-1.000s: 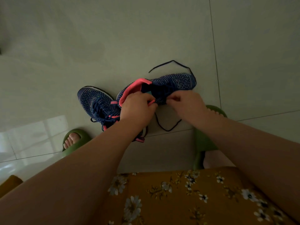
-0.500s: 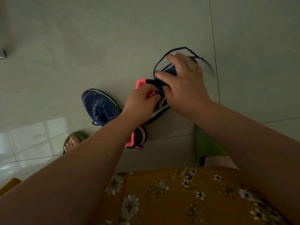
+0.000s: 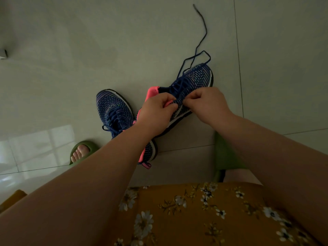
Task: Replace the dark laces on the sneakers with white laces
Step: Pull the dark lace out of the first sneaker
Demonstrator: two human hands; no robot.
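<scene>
The dark lace (image 3: 198, 50), partly freed and trailed across the far floor (image 3: 88, 50), is best drawn out row by row while the right sneaker (image 3: 195, 79) is pinched at its eyelets by the left hand (image 3: 156, 112) and right hand (image 3: 204, 102).

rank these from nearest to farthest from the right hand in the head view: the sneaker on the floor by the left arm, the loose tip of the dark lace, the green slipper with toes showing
From the right hand:
1. Sneaker on the floor, to its left, beyond the left hand.
2. Green slipper, lower left, near the bright floor patch.
3. Lace tip, far up, at the frame's top edge.
</scene>
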